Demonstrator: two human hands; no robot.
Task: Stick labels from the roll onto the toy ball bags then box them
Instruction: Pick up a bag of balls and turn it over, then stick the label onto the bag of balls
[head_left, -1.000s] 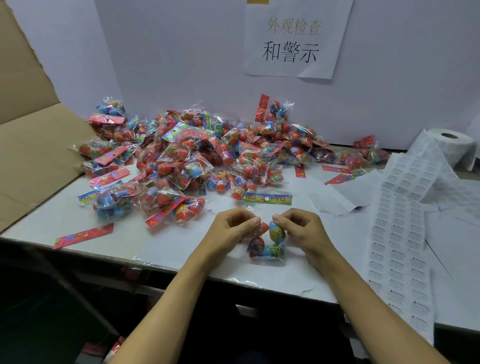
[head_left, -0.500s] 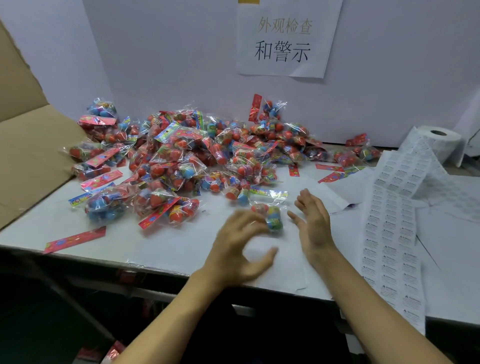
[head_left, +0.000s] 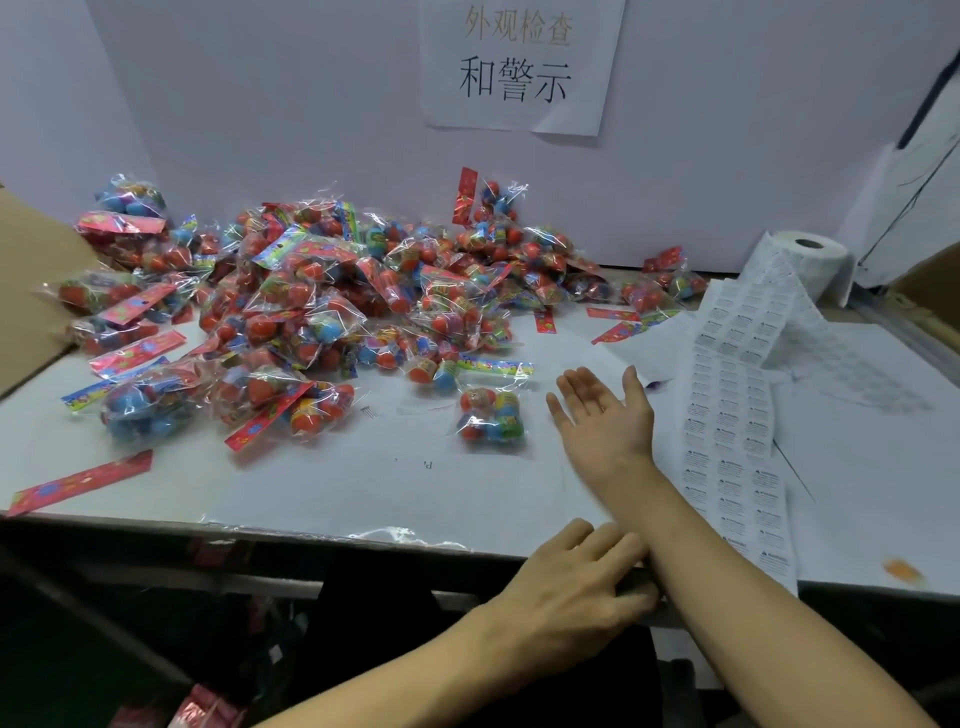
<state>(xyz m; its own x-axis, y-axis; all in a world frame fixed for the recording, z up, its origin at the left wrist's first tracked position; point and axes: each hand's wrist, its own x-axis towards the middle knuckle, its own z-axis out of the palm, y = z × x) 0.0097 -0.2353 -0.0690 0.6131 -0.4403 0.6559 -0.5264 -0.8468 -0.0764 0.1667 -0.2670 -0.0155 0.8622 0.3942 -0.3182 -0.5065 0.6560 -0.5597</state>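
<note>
Clear plastic everywhere from the head view: a big heap of toy ball bags (head_left: 322, 296) covers the back-left of the white desk (head_left: 311, 488), and one single bag (head_left: 491, 418) lies flat by itself in front of it. The right hand (head_left: 602, 415) sits just beside that bag, fingers straight, holding nothing. The left hand (head_left: 582, 582) rests relaxed on the desk's front edge. The label strip (head_left: 737, 415) runs down the right side from its roll (head_left: 808, 254).

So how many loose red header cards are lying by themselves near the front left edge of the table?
1: a red card lies flat near the table's front left edge, apart from the pile of bags. Others may be hidden in the pile.
</note>
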